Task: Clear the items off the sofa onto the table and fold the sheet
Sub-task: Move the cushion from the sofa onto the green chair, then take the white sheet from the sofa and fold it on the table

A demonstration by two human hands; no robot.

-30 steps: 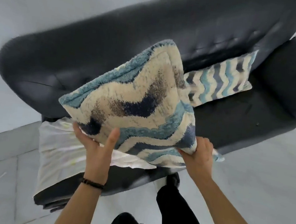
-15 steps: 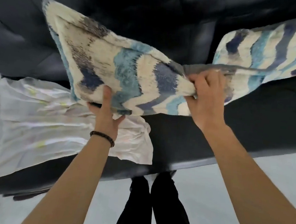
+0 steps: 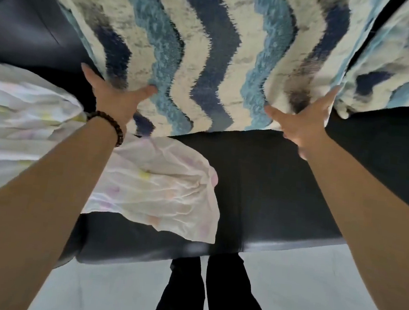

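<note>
A shaggy cushion [image 3: 203,54] with blue, navy and cream waves fills the top middle, standing against the black sofa's backrest [image 3: 23,25]. My left hand [image 3: 115,97] lies against the cushion's lower left part, thumb spread across its front and a straight finger along its left edge. At the lower right part my right hand [image 3: 301,124] rests the same way, thumb and fingers spread. A second cushion [image 3: 394,68] of the same pattern touches it on the right. A crumpled pale sheet [image 3: 160,188] lies on the sofa seat [image 3: 282,187] at the left, partly under my left forearm.
The sofa's front edge [image 3: 239,248] runs across the lower middle. Below it are the pale floor [image 3: 310,290] and my dark-trousered legs [image 3: 210,293]. No table is in view.
The camera has moved much closer to the sofa. The cushion went from being held in the air to standing against the backrest beside the second cushion, and both hands went from gripping to spread.
</note>
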